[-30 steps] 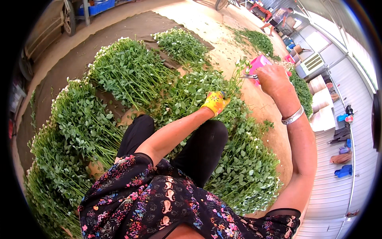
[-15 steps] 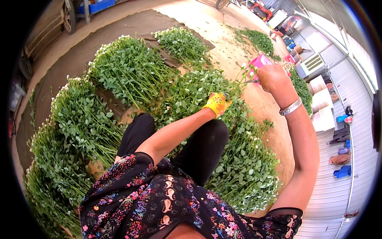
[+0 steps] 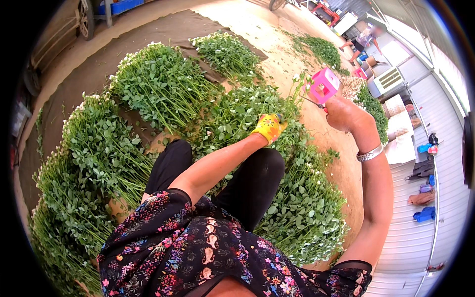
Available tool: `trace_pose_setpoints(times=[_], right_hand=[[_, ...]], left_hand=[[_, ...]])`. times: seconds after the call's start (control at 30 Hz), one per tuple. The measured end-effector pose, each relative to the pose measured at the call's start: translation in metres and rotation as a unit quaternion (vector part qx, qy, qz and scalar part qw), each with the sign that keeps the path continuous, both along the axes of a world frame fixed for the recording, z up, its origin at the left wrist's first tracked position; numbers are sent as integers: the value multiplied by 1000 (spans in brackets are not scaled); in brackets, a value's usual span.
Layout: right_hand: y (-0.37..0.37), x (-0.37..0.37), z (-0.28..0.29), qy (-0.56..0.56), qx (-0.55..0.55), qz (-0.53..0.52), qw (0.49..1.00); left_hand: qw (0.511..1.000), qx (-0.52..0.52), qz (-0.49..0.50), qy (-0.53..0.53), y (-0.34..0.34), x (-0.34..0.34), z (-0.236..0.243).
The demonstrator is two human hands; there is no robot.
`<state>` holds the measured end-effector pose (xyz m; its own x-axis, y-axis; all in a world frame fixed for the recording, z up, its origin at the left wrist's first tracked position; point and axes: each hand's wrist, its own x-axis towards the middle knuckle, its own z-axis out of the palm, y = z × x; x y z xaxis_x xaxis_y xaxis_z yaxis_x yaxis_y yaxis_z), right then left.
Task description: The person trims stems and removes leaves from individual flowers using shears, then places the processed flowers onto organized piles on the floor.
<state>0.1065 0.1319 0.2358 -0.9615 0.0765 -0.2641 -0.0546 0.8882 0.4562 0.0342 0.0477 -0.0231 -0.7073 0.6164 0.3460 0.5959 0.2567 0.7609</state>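
My left hand (image 3: 269, 128), in a yellow patterned glove, is closed round leafy green stems (image 3: 242, 110) in front of my knees. White buds top some stems at the upper right of this bunch. Bare and with a silver bangle on its wrist, my right hand (image 3: 342, 115) grips a pair of scissors (image 3: 314, 103). The blades point left toward the budded stem tips; whether they touch them I cannot tell. More cut stems (image 3: 302, 213) lie piled to the right of my knees.
Large bundles of white-budded stems (image 3: 158, 89) lie on a dark ground sheet (image 3: 74, 79) to the left. A pink plastic stool (image 3: 325, 85) stands beyond my right hand. Another person (image 3: 363, 40) is at the far right, near buckets and a metal wall (image 3: 420, 247).
My right hand has moved down and slightly right with the scissors, uncovering more of the pink stool. My left hand stays nearly still. The person far off has straightened up somewhat.
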Motion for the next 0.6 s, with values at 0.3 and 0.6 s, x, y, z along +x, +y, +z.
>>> trace_pose_setpoints(times=[0.3, 0.6], right_hand=[[-37, 2, -9, -48, -17, -94, 994], [2, 3, -36, 112, -130, -65, 983]], left_hand=[[993, -96, -73, -16, 0, 3, 10], [979, 145, -50, -136, 19, -12, -37]])
